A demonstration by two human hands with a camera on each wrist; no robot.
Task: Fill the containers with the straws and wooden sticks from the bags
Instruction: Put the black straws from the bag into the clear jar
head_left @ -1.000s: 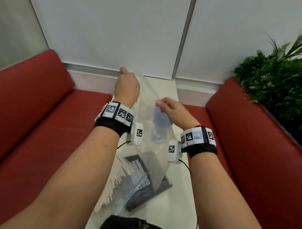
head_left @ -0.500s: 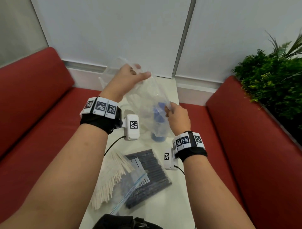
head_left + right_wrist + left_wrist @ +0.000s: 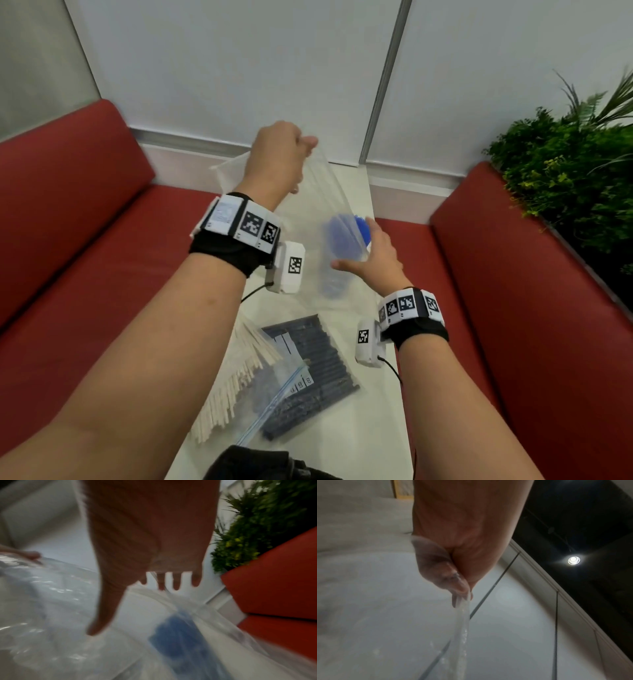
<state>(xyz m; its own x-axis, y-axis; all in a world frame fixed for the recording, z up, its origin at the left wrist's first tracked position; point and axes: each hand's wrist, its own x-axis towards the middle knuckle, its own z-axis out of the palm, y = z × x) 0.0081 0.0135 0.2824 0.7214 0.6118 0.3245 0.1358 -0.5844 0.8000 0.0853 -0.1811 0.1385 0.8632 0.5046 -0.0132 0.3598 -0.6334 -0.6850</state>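
Note:
My left hand point(image 3: 281, 158) is raised over the far end of the white table point(image 3: 376, 428) and pinches the top edge of a clear plastic bag point(image 3: 322, 202); the left wrist view shows the pinched bag edge point(image 3: 462, 601) between thumb and fingers. A stack of blue containers point(image 3: 345, 246) shows through the hanging bag. My right hand point(image 3: 371, 258) is beside the containers with spread, straight fingers point(image 3: 176, 582) above the blurred blue containers point(image 3: 185, 639), holding nothing. Nearer me lie a bag of black straws point(image 3: 317, 366) and wooden sticks point(image 3: 233, 387).
A zip bag with a blue seal point(image 3: 274, 406) lies across the sticks and straws. Red sofas flank the narrow table on the left point(image 3: 85, 240) and right point(image 3: 531, 291). A green plant point(image 3: 565, 171) stands behind the right sofa. A white wall closes the far end.
My right hand let go of the bag, dropped a little and spread its fingers. My left hand shifted right and closed into a pinch on the bag's top edge.

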